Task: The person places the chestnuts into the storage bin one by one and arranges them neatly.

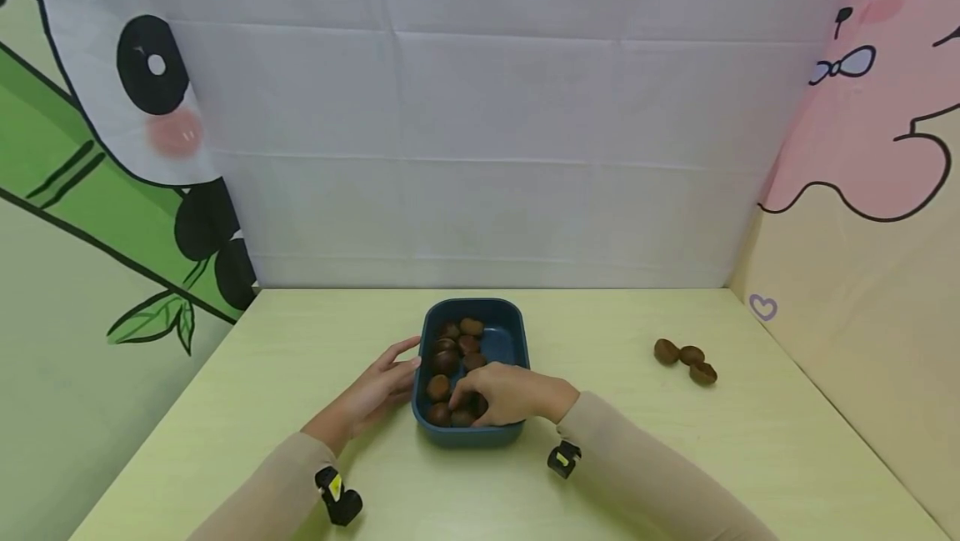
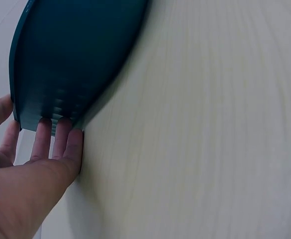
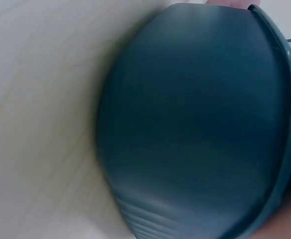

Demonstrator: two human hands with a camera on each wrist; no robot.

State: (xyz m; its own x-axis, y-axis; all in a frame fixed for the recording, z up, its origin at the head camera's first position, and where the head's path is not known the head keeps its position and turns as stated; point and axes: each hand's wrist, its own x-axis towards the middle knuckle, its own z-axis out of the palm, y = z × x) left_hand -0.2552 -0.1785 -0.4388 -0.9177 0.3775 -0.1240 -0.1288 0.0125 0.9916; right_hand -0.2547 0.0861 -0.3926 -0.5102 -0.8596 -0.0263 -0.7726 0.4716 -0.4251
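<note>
A dark blue plastic box stands on the table, with several brown chestnuts inside, mostly along its left and near parts. Against the box's left wall rests my left hand, fingers fairly straight; the left wrist view shows the fingertips touching the box. My right hand reaches over the right wall into the near part of the box. Its fingers and thumb curl round a chestnut, which they partly cover. In the right wrist view the box wall hides most of that hand.
Three more chestnuts lie together on the right side of the pale wooden table. A white cloth or sheet hangs behind the table. Painted walls stand at both sides.
</note>
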